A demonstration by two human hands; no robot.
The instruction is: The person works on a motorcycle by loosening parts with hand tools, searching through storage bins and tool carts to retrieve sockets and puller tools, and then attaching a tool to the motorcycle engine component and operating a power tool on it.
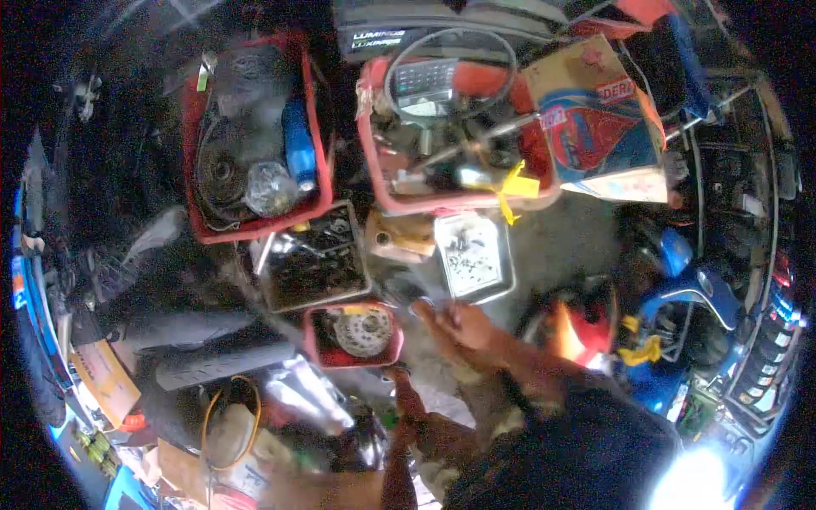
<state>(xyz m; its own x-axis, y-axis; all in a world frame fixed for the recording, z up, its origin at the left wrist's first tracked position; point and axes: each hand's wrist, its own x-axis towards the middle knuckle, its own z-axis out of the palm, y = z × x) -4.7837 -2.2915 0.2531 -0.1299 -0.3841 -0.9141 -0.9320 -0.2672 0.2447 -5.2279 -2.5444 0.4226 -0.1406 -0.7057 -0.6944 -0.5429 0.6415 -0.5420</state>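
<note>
My right hand reaches in from the lower right, its fingers curled together beside the lower edge of a white tray holding small dark parts. A blurred grey shape lies just past the fingertips; what the hand holds is hidden. Lower down, my left hand is close to the lower right corner of a red basin, its fingers too dark and blurred to read. Inside that basin sits a round metal disc with holes.
Behind stand two red crates of parts, a cardboard box and a dark tray of tools. Tyres lie at left. Blue vehicle parts and a rack stand at right.
</note>
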